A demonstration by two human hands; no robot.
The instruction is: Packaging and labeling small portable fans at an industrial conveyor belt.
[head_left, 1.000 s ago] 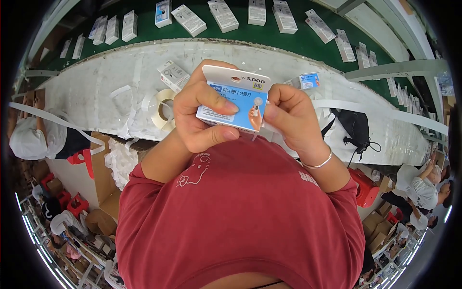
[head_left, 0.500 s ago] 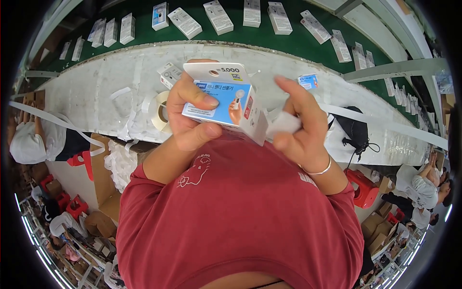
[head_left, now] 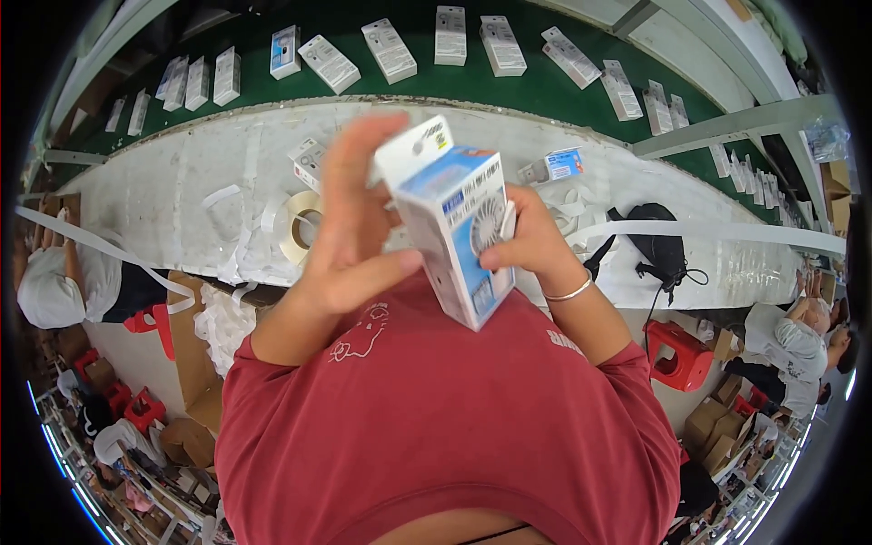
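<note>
A white-and-blue fan box is held tilted in front of my chest, its hang tab up and a fan pictured on the front. My right hand grips its right side, thumb on the front face. Between that hand and the box shows the edge of a small white piece, its kind unclear. My left hand stands at the box's left, fingers apart and slightly blurred, with the thumb tip close to the box's side. Whether the thumb touches it I cannot tell.
A roll of white tape lies on the white worktable beside a box. Another box and a black drawstring pouch are to the right. Several boxes stand along the green conveyor belt beyond. A white strap crosses at right.
My left hand has let go of the box and opened beside it. The box has turned more upright and is now in my right hand, which moved in from the right.
</note>
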